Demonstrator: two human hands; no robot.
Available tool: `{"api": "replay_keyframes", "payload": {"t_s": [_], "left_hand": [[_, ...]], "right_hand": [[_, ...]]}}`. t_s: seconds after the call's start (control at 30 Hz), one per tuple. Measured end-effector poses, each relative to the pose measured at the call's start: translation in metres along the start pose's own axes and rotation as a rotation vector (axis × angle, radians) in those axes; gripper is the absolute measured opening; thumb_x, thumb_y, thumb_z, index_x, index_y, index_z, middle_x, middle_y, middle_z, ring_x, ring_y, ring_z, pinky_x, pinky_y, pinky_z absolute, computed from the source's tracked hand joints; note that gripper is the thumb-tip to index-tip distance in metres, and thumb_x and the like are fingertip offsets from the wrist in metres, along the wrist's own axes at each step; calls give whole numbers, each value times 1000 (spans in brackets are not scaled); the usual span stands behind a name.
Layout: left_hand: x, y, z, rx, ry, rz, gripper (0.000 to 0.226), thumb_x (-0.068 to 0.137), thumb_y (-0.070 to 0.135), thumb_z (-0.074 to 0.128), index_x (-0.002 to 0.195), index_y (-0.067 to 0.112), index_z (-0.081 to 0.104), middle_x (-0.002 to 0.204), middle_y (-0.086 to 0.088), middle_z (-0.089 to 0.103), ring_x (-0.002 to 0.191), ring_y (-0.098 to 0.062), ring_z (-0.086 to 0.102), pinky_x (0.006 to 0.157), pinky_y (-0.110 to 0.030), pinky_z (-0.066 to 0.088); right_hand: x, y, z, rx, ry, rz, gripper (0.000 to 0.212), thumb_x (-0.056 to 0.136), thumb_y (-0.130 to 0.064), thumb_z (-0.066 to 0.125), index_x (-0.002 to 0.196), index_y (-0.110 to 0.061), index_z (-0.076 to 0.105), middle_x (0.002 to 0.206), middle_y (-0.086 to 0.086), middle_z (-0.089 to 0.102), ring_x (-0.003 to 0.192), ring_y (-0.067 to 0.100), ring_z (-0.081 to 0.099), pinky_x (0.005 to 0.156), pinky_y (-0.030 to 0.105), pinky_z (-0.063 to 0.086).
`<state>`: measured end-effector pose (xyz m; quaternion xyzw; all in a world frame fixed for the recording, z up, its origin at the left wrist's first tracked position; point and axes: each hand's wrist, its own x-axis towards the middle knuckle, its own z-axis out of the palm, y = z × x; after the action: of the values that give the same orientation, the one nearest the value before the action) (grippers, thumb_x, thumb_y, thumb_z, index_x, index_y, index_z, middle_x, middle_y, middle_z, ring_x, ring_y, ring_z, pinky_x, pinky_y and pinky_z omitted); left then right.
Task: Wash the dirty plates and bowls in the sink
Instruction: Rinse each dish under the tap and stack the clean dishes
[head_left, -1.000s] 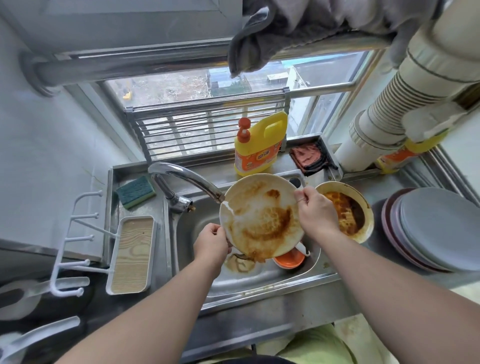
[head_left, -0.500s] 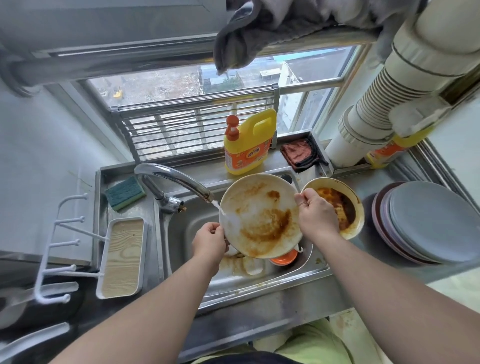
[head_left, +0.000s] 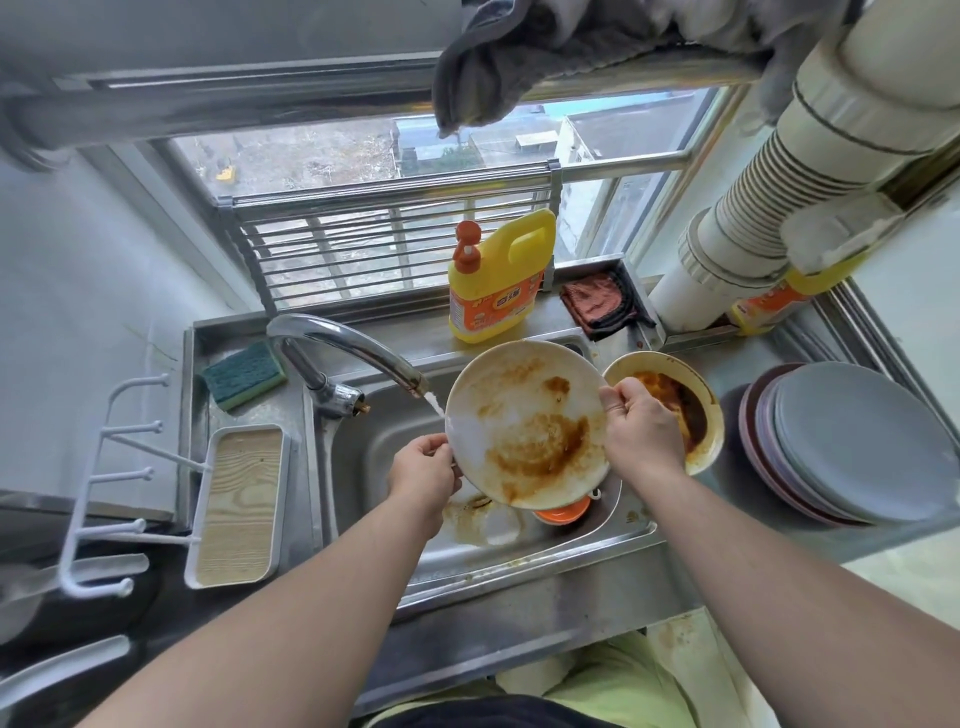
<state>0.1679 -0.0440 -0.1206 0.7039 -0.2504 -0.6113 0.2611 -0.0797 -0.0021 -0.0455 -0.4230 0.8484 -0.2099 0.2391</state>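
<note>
Right now I hold the plate (head_left: 524, 423) tilted over the sink (head_left: 519, 551), my left hand (head_left: 423, 470) pinching its lower-left rim, my right hand (head_left: 641, 428) gripping the right edge, under the stream from the tap (head_left: 353, 348). It looks stiff, breakable and probably slick with sauce and water, so opposite rims suit best. An orange thing (head_left: 563, 512) underneath is mostly hidden; my right hand covers part of the dirty bowl (head_left: 675, 395).

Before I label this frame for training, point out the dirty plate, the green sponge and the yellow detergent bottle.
dirty plate (head_left: 524, 415), head view, stained inner face.
green sponge (head_left: 243, 370), head view, green top face.
yellow detergent bottle (head_left: 493, 270), head view, yellow body above the label.
</note>
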Motion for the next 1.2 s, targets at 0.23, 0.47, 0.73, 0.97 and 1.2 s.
{"api": "replay_keyframes", "payload": {"t_s": [0.23,0.47,0.73,0.97,1.2], "left_hand": [[2,-12,-12,0,-8,-43,13,105,11,58,107,14,71,101,-11,77,84,-23,71,78,-38,65],[2,-14,-33,-47,25,-52,12,102,9,61,107,13,72,100,-10,78,81,-20,75,66,-29,60],[4,-17,-58,-72,65,-70,13,100,10,63,108,13,73,98,-10,80,87,-22,77,69,-29,62],[2,-27,-60,-44,159,-45,19,105,27,55,100,16,70,102,-11,74,85,-23,68,69,-34,62],[-1,-25,-54,-12,258,-11,20,105,25,54,100,15,70,90,-9,71,71,-22,57,60,-31,50]], "right_hand": [[-3,0,11,-32,-37,51,36,111,-51,40,89,-26,54,83,-3,63,76,18,57,56,31,36],[-2,-3,32,-12,-91,82,30,111,-50,41,98,-29,58,89,-5,63,81,15,56,63,36,42],[-3,-11,61,-31,-142,117,38,109,-53,38,88,-26,52,88,0,63,81,23,58,63,39,43],[2,-15,77,-77,-232,95,38,112,-50,32,93,-23,51,87,0,59,73,17,51,63,38,38],[14,1,96,-16,-327,96,39,112,-49,32,89,-22,49,89,4,61,79,24,55,72,44,47]]}}
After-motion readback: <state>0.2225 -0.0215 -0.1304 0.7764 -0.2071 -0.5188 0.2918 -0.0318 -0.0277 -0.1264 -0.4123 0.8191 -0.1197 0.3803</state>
